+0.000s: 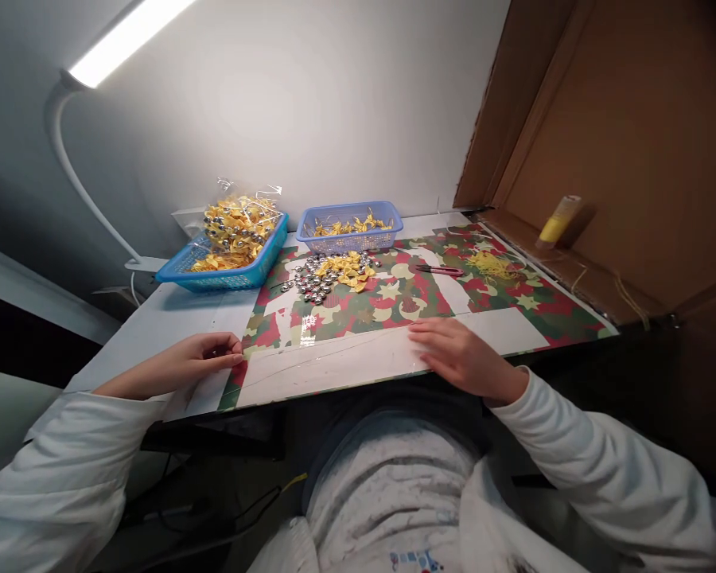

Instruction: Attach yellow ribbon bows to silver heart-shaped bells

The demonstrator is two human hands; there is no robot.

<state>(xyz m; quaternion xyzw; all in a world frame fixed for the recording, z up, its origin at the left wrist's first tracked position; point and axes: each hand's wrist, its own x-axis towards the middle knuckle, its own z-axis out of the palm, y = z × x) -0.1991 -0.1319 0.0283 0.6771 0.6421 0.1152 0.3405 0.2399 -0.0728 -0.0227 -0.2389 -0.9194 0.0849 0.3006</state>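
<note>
**Hands flat at worktop edge**

My left hand [206,358] w/ fingers loosely curled, grasping nothing; right hand [459,354] spread flat on the patterned mat [394,306]. Beyond: pile of bells & yellow bows [334,274], red snips [438,270], then two blue baskets [227,274].

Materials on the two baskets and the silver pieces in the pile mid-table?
Blue basket and lavender basket: likely moulded plastic, given the perforated mesh walls and uniform matte colour. Silver pieces: shiny, bright glints suggest metal or metallised plastic; too small to tell which.
</note>
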